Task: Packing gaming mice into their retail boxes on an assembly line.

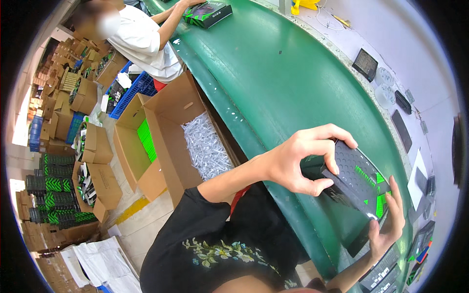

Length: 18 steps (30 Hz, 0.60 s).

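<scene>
Above the green work surface (273,63), a black box with green print and a dotted top (351,163) is held between both my hands. My left hand (300,158) grips its left end, the fingers curled over the top and the thumb along the near side. At the other end, by the green patch, my right hand (388,222) presses with fingers and thumb apart around the corner. A dark flap or panel sits under the left end, partly hidden by my left hand. A dark shape shows below the box; I cannot tell whether it is part of it.
A co-worker in a white shirt (141,39) handles another black and green box (207,14) at the far end. Left of the bench stand an open carton (168,105) holding white strips and stacked black-green boxes (53,190). Small items line the right ledge (364,66).
</scene>
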Available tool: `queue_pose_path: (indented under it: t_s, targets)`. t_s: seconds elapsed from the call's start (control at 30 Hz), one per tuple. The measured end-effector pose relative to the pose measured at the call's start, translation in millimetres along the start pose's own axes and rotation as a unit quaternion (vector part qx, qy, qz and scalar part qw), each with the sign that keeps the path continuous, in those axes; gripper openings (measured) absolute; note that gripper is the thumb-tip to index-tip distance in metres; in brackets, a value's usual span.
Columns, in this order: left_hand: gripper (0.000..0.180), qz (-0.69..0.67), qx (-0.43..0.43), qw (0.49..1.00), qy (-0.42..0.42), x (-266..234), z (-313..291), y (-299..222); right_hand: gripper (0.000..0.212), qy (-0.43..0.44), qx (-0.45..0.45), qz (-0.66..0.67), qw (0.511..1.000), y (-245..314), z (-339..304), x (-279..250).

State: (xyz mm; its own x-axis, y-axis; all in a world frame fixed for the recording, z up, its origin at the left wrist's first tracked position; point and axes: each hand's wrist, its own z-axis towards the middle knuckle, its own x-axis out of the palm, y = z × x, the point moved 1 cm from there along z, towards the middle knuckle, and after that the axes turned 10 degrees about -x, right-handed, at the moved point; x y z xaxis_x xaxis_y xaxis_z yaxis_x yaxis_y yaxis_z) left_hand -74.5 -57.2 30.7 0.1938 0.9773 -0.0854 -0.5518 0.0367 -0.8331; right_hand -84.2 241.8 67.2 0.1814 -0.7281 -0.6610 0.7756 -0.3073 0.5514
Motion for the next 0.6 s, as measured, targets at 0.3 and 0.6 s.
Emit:
queue_pose_path:
  t_s: [0.3, 0.6]
  targets:
    - [0.042, 0.065, 0.014, 0.996, -0.055, 15, 3, 7, 0.054, -0.024, -0.001, 0.004, 1.0, -3, -3, 1]
    - [0.041, 0.096, 0.039, 0.992, -0.071, 16, 0, 7, 0.044, -0.076, 0.01, -0.01, 0.997, 4, -12, 15]
